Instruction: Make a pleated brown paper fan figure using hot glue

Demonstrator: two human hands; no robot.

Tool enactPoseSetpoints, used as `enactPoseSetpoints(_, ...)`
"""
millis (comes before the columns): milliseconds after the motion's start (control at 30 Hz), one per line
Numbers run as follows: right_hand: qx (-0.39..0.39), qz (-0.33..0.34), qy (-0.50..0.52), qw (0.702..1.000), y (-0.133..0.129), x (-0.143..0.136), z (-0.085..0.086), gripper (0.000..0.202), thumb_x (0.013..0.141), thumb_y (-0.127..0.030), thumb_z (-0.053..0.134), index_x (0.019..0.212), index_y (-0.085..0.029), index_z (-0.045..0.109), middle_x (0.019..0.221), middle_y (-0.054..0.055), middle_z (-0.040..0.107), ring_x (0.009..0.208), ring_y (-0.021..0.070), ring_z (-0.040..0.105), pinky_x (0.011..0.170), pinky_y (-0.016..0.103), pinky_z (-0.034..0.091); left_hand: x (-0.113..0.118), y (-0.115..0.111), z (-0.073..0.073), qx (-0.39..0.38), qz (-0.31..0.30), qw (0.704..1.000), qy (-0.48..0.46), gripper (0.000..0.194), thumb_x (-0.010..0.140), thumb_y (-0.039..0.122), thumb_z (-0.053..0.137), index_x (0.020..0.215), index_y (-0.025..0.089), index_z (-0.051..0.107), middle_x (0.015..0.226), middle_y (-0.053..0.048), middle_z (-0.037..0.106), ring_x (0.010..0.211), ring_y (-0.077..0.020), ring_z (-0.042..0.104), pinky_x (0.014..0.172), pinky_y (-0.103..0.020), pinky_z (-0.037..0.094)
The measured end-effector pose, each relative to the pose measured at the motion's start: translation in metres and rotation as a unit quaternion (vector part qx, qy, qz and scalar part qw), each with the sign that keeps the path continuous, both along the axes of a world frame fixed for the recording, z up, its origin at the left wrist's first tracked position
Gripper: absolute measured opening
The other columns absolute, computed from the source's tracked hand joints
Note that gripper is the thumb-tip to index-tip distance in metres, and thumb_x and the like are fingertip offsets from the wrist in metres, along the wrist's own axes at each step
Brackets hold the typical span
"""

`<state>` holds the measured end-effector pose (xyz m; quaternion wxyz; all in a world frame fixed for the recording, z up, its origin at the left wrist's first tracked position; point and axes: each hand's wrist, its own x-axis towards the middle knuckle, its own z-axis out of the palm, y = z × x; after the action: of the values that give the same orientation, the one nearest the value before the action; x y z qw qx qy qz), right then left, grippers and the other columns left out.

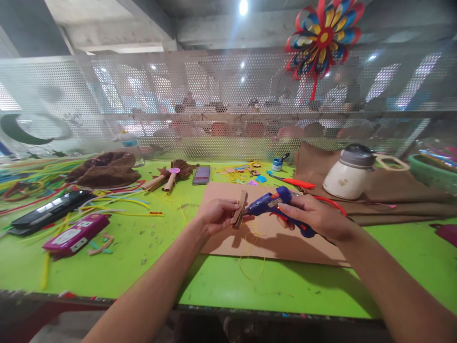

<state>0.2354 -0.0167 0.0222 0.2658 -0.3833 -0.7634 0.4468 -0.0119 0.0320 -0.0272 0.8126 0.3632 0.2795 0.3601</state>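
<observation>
Above a tan cardboard sheet (296, 247), my left hand (218, 216) grips a narrow folded piece of brown cardboard (240, 212) between thumb and fingers. My right hand (310, 212) is wrapped round a blue hot glue gun (269, 201), and a small red light shows on its body. The gun's nozzle points left and meets or nearly meets the edge of the brown cardboard piece; the exact contact is too small to tell. Thin yellow strands (253, 238) hang and lie below the two hands.
On the green table (143, 267) lie a purple power strip (76, 233), a black case (50, 212), coloured strips and brown paper rolls (171, 181). Red-handled pliers (298, 183), a white jar (348, 174) and brown fabric (385, 205) are at right. A perforated screen (214, 95) stands behind.
</observation>
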Motion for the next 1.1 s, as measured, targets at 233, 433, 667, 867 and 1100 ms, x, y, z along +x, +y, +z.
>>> enactPoseSetpoints(233,0.016,0.0,0.016,1.0,-0.0038,-0.0021,0.0049,0.04,0.087,-0.048,0.044,0.074,-0.014,0.058,0.069,0.005,0.057,0.063,0.0115,0.05,0.058,0.024,0.039,0.0008,-0.0016,0.0035,-0.006,0.008,1.0,-0.01,0.018,0.077,-0.003,0.042,0.083,0.0,0.058,0.075,-0.014,0.066,0.069,-0.0182,0.067,0.084,-0.035,0.05)
enactPoseSetpoints(433,0.01,-0.002,0.005,1.0,-0.0023,-0.004,0.0038,0.04,0.087,-0.048,0.044,0.073,-0.014,0.058,0.069,0.004,0.056,0.063,0.0112,0.05,0.057,0.023,0.039,-0.0003,0.0003,-0.0007,-0.011,0.008,1.0,-0.007,0.019,0.077,-0.001,0.044,0.088,-0.001,0.059,0.082,-0.015,0.067,0.072,-0.0191,0.068,0.089,-0.037,0.047)
enactPoseSetpoints(667,-0.009,0.024,0.004,1.0,-0.0045,-0.0065,0.0019,0.039,0.087,-0.047,0.045,0.075,-0.013,0.059,0.071,0.005,0.059,0.064,0.0114,0.052,0.057,0.023,0.041,0.0005,-0.0012,0.0034,-0.008,0.026,0.999,0.03,0.021,0.077,-0.002,0.043,0.089,-0.001,0.06,0.075,-0.013,0.068,0.062,-0.0141,0.066,0.065,-0.022,0.052)
enactPoseSetpoints(867,0.001,-0.015,0.02,1.0,-0.0033,-0.0062,0.0052,0.038,0.087,-0.047,0.046,0.075,-0.014,0.058,0.072,0.005,0.058,0.066,0.0116,0.052,0.059,0.023,0.04,0.0005,-0.0001,0.0023,-0.001,0.009,1.0,0.02,0.023,0.078,0.001,0.044,0.095,-0.003,0.059,0.086,-0.019,0.067,0.08,-0.023,0.067,0.081,-0.032,0.05)
enactPoseSetpoints(1100,-0.001,0.005,0.007,1.0,-0.0023,-0.0025,0.0024,0.042,0.087,-0.05,0.044,0.074,-0.013,0.06,0.07,0.005,0.058,0.065,0.0123,0.052,0.058,0.024,0.04,-0.0008,0.0007,0.0015,-0.006,0.006,1.0,0.0,0.022,0.078,-0.001,0.042,0.09,0.0,0.06,0.082,-0.016,0.068,0.073,-0.0191,0.068,0.079,-0.031,0.052)
